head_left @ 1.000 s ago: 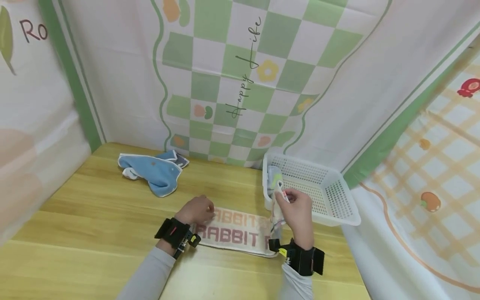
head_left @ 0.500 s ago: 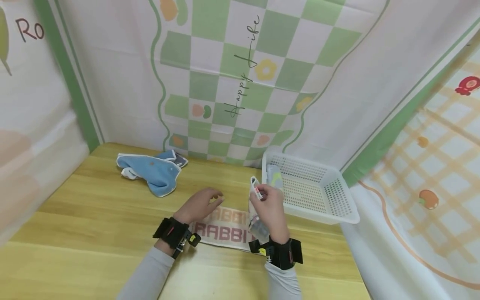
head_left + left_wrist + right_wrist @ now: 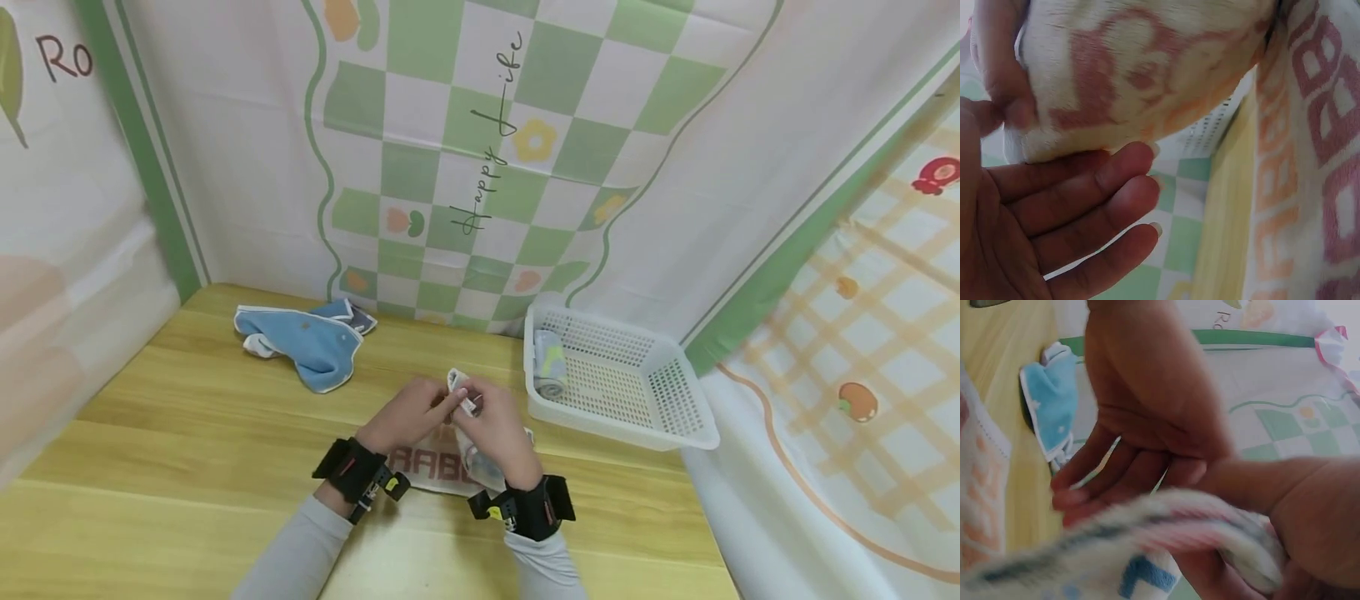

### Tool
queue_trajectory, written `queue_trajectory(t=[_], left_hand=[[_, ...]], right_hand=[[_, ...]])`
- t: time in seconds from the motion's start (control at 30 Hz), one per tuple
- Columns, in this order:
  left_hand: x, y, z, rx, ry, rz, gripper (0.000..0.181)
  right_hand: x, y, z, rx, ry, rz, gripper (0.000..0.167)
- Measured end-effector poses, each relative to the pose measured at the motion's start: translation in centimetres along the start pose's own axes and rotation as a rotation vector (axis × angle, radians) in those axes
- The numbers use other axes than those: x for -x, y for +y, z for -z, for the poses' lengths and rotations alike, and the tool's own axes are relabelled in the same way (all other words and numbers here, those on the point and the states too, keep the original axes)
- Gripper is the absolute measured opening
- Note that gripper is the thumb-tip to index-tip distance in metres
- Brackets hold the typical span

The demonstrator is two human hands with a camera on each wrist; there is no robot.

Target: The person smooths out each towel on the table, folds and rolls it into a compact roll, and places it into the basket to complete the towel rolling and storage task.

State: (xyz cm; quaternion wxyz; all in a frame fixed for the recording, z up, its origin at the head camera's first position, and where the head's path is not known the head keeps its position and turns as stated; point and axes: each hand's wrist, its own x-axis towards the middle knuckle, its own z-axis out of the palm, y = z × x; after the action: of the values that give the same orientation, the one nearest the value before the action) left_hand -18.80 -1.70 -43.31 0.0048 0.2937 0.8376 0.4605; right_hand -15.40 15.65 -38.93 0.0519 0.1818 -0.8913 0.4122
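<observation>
A cream towel (image 3: 433, 468) with "RABBIT" lettering lies partly flat on the table, and its right end is raised and folded back. My right hand (image 3: 501, 427) pinches the raised end near its label. My left hand (image 3: 405, 418) meets it there, thumb and forefinger at the towel's edge. In the left wrist view, the left hand's other fingers (image 3: 1104, 219) spread loosely below the lifted cloth. The right wrist view shows the towel's striped edge (image 3: 1147, 522) curving in front of the left hand. Some fingertips are hidden behind the cloth.
A white perforated basket (image 3: 622, 429) stands at the right, with a rolled light-coloured towel (image 3: 550, 362) at its left end. A crumpled blue cloth (image 3: 307, 337) with white edging lies at the back left of the table. Patterned curtains (image 3: 480, 167) surround the table.
My right hand has carried the towel's raised end leftward, away from the basket side. My left hand has lifted off the towel's left part and moved right to meet that end.
</observation>
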Motion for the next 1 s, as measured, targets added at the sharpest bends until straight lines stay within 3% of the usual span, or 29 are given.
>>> queue_trajectory(t=[0.13,0.27,0.37,0.5,0.7,0.83,1.0], left_hand=[[0.4,-0.2,0.4,0.005,-0.002,0.032,0.045],[0.6,-0.7,0.8,0.004,-0.026,0.051,0.020],[0.6,-0.8,1.0,0.022,-0.039,0.067,0.011],[0.5,-0.3,1.3,0.069,-0.032,0.071,0.017],[0.6,1.2,2.2,0.077,0.031,0.117,0.045],[1.2,1.2,2.6,0.016,0.047,0.228,0.056],[2.6,0.1,2.9,-0.070,0.043,0.362,0.060]], right_hand=[[-0.1,0.6,-0.4,-0.005,-0.121,0.084,0.020],[-0.2,1.4,-0.2,-0.036,-0.261,0.144,0.035],[-0.3,2.0,0.3,-0.086,-0.347,0.142,0.039],[-0.2,3.1,1.4,-0.131,-0.335,0.109,0.035],[0.0,4.7,3.1,-0.042,-0.240,0.026,0.033],[0.1,5.5,3.3,0.036,-0.309,-0.056,0.034],[0.2,6.3,2.6,0.141,-0.419,-0.158,0.043]])
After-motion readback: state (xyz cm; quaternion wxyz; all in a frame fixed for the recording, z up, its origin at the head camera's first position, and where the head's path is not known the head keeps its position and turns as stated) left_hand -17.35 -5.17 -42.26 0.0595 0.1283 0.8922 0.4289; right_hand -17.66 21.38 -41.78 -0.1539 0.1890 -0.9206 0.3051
